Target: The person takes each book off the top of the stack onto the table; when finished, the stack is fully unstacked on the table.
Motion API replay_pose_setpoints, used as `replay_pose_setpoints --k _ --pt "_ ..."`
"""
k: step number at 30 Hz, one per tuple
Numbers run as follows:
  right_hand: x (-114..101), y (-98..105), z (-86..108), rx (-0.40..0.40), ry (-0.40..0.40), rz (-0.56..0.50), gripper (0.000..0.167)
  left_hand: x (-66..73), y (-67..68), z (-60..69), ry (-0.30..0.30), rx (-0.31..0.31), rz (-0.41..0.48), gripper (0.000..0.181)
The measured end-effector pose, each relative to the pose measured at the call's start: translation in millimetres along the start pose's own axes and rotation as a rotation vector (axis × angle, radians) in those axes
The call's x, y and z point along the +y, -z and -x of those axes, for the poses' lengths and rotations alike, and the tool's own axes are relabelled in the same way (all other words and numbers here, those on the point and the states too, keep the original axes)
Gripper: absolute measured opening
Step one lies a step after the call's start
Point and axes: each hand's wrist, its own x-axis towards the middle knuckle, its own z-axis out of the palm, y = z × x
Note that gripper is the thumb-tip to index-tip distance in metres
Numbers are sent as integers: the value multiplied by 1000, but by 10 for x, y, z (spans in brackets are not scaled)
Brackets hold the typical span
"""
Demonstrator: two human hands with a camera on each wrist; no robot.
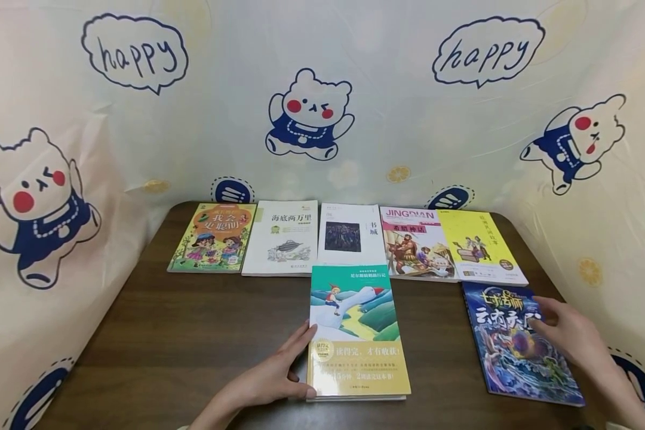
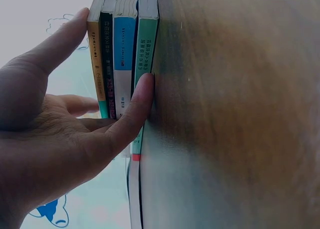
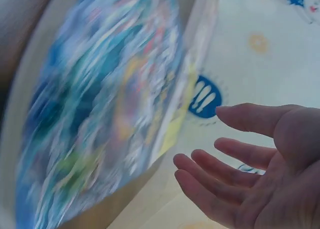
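A stack of several books lies near the table's front, topped by a green and gold book (image 1: 357,310). My left hand (image 1: 260,377) touches the stack's left side, its thumb by the near corner. In the left wrist view the fingers of this hand (image 2: 75,126) lie extended against the spines (image 2: 123,54). To the right, a dark blue book (image 1: 521,352) lies flat, slightly turned. My right hand (image 1: 580,337) is over its right edge. The right wrist view shows this hand (image 3: 250,181) with fingers spread and relaxed beside the blurred book (image 3: 100,104); contact cannot be told.
Along the back of the brown table (image 1: 193,334) runs a row of books: orange (image 1: 213,239), white (image 1: 279,239), white with a dark picture (image 1: 351,236), pink-titled (image 1: 416,245) and yellow (image 1: 484,245). A patterned cloth (image 1: 387,137) hangs behind and at both sides.
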Motion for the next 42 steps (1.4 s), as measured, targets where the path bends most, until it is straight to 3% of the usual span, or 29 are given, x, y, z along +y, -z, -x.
replay_pose_setpoints --k 6,15,24,33,42 --pt "-415 -65 -21 15 6 -96 57 -9 -2 -4 8 1 -1 100" --pt "-982 -221 8 27 85 -278 50 -14 -9 -4 21 0 -12 100" --pt "-1381 -492 141 -13 142 -414 50 1 -8 -3 24 -2 29 99" --pt "-1780 -794 209 -137 92 -540 63 -16 -7 6 28 4 34 99" --pt "-2077 -942 192 -264 32 -524 89 -20 7 5 30 5 24 99"
